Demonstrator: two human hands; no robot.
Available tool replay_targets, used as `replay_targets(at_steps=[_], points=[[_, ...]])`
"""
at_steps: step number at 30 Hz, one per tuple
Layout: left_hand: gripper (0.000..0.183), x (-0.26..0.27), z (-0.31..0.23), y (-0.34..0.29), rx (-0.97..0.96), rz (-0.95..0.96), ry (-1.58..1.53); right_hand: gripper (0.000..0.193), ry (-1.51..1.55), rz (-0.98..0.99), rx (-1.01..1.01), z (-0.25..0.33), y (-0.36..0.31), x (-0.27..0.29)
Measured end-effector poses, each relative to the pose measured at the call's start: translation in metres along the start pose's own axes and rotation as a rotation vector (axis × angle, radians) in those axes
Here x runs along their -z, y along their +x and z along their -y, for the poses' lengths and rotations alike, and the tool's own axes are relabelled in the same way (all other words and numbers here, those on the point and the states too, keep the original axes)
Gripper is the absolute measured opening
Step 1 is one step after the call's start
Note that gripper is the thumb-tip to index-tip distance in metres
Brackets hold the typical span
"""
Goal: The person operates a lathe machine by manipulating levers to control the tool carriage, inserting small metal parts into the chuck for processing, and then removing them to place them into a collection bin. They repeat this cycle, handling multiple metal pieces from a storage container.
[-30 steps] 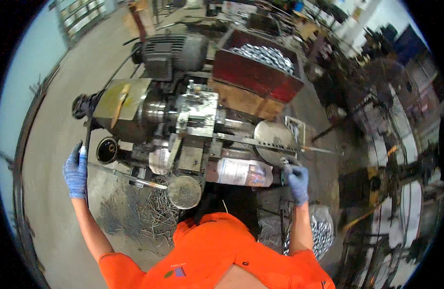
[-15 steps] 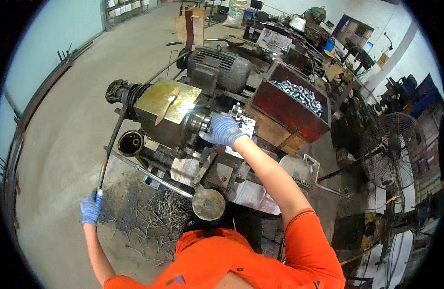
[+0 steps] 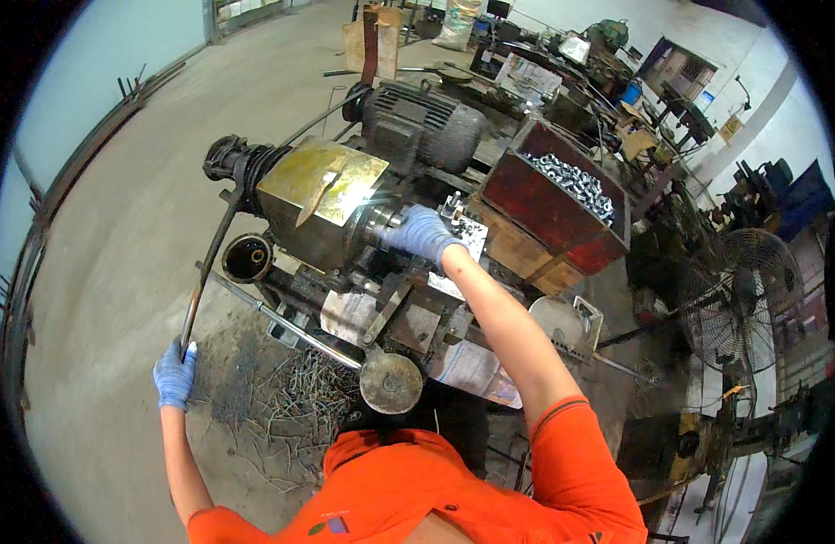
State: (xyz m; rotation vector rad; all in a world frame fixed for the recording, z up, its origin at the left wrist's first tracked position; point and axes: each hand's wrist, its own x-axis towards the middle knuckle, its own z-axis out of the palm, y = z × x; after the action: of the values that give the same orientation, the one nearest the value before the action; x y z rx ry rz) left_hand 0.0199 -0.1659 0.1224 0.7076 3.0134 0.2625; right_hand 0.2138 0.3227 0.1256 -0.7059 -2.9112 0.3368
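Note:
My left hand, in a blue knitted glove, is closed round the lower end of a long dark lever. That lever runs up to the left end of a machine with a boxy metal housing. My right hand, gloved alike, is at the round metal chuck on the housing's right side. Its fingers look closed in a pinch, but they are blurred and what they hold is hidden. A brush lies on the yellowish top plate.
Behind the housing sits a ribbed electric motor. A dark red bin of small shiny metal parts stands to the right. Nearer me are a chrome bar, a round metal disc and scattered metal scrap. A caged fan is farther right.
The whole view has shifted slightly. My right hand has turned a little at the chuck, its fingertips now blurred. My left hand still grips the lever.

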Motion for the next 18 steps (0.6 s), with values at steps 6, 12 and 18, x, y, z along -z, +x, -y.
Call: replay_targets(at_steps=[6, 12, 18], points=[[0.045, -0.016, 0.045, -0.014, 0.006, 0.027, -0.052, 0.065, 0.228, 0.164, -0.202, 0.065, -0.011, 0.065], [0.038, -0.005, 0.048, -0.035, 0.031, 0.017, -0.017, 0.062, 0.42, 0.065, -0.287, 0.059, -0.015, 0.062], [0.02, -0.027, 0.058, 0.016, -0.067, -0.089, 0.318, 0.055, 0.706, 0.056, -0.412, 0.067, -0.022, 0.065]])
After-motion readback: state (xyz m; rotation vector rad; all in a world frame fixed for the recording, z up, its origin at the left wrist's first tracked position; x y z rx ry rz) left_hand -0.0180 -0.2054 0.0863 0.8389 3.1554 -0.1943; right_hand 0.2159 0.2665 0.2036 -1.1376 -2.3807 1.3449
